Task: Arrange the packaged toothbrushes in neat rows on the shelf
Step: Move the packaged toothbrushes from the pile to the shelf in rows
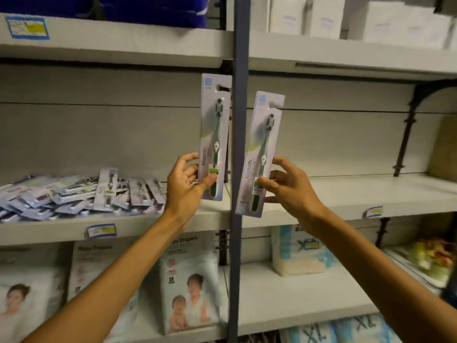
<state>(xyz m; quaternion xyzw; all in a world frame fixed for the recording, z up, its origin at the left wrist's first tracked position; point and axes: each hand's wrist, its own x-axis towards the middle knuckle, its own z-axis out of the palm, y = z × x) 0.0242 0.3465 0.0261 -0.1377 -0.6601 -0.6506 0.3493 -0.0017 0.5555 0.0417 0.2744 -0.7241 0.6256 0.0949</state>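
Two packaged toothbrushes held upright before the shelf post (238, 144), long axes near vertical, brush heads up. Left pack (214, 134) pinched at its lower end by left hand (185, 186), thumb in front. Right pack (261, 154), tilted slightly right, pinched low by right hand (289, 186). Both arms raised, reaching forward. Loose toothbrush pile (81, 196) lies jumbled on the shelf (158, 226) at left.

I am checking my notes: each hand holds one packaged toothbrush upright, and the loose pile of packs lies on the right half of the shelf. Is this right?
Not quite. The head view shows the pile on the left half. The left hand and right hand do each hold one pack upright.
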